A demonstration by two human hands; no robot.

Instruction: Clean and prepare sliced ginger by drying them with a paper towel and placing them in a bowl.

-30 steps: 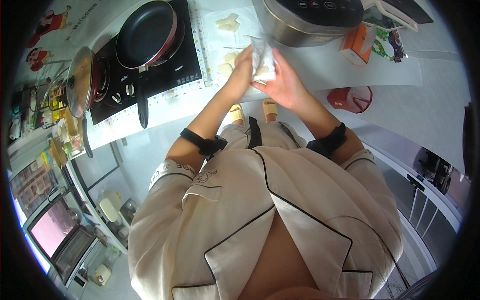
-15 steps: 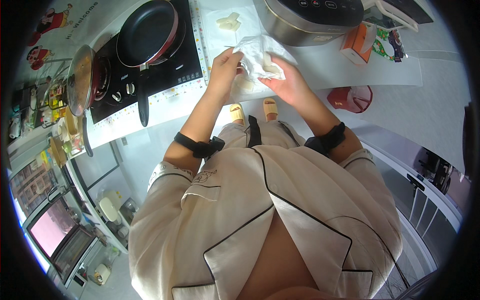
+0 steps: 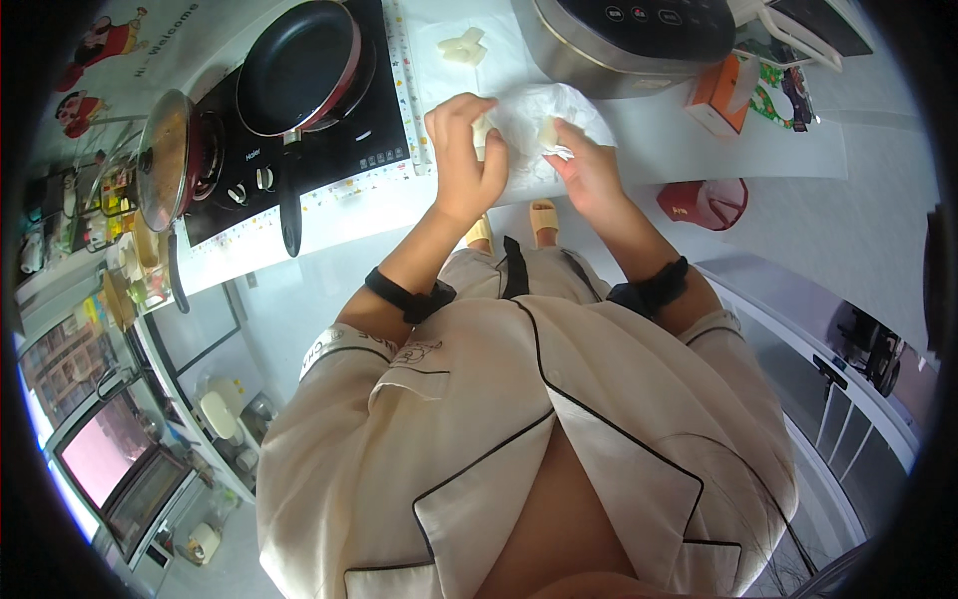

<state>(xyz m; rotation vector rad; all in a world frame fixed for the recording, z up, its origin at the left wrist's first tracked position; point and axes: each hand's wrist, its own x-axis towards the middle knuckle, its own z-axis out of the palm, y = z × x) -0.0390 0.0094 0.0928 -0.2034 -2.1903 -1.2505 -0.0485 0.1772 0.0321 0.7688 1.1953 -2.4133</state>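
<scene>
A crumpled white paper towel (image 3: 579, 100) lies spread on the counter between my hands. My right hand (image 3: 591, 178) pinches a pale whitish slice (image 3: 548, 133) over the towel's right part; what food it is, I cannot make out. At the towel's left edge my left hand (image 3: 464, 165) has its thumb and fingers apart, curved around another pale piece (image 3: 481, 130) that is partly hidden. Farther back, several similar pale slices (image 3: 462, 46) lie in a small heap on a flat white sheet (image 3: 429, 75).
Left of my hands is a black cooktop (image 3: 339, 165) with a black frying pan (image 3: 299, 65) and a glass-lidded pot (image 3: 168, 165). The pan's handle (image 3: 289, 215) points toward me. A grey cooker (image 3: 609, 60) stands at the back right, beside an orange tissue box (image 3: 718, 95).
The paper towel, held up and bunched between both hands before, now lies lower and flatter. My left hand has let go of it and spread its fingers; my right hand has shifted slightly right.
</scene>
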